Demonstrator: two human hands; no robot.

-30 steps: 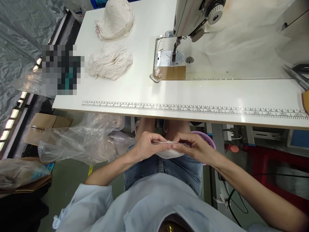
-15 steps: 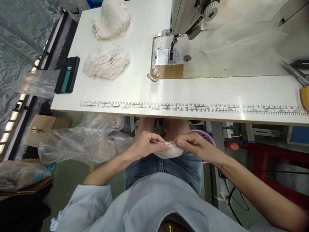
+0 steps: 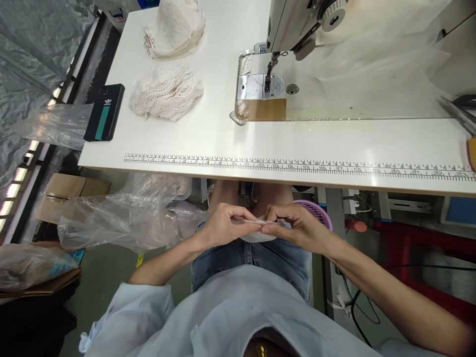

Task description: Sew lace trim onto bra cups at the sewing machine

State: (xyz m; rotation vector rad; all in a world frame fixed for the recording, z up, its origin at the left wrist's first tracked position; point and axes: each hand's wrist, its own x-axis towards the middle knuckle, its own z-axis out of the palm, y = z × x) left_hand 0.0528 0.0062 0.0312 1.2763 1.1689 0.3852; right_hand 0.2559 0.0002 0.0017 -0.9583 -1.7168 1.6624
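Note:
Above my lap, in front of the table edge, both hands hold a small piece of white fabric (image 3: 259, 235). My left hand (image 3: 228, 225) pinches its upper edge between thumb and fingers. Close beside it, my right hand (image 3: 292, 225) pinches the same edge, with the two thumb tips almost meeting. The rest of the cloth hangs below the fingers, partly hidden by them. On the table lie a pile of white eyelet fabric (image 3: 167, 94) and a stack of white cloth pieces (image 3: 176, 29), both apart from my hands.
A sewing machine (image 3: 293, 25) stands on the white table (image 3: 208, 144), which has a printed ruler (image 3: 297, 166) along its front. A black phone (image 3: 104, 113) lies at the left, scissors (image 3: 459, 111) at the right. Plastic bags (image 3: 122, 218) and a purple basket (image 3: 316, 213) are below.
My right hand has shifted left along the fabric, so its thumb and fingers now pinch the edge right beside my left hand. The view has shifted slightly.

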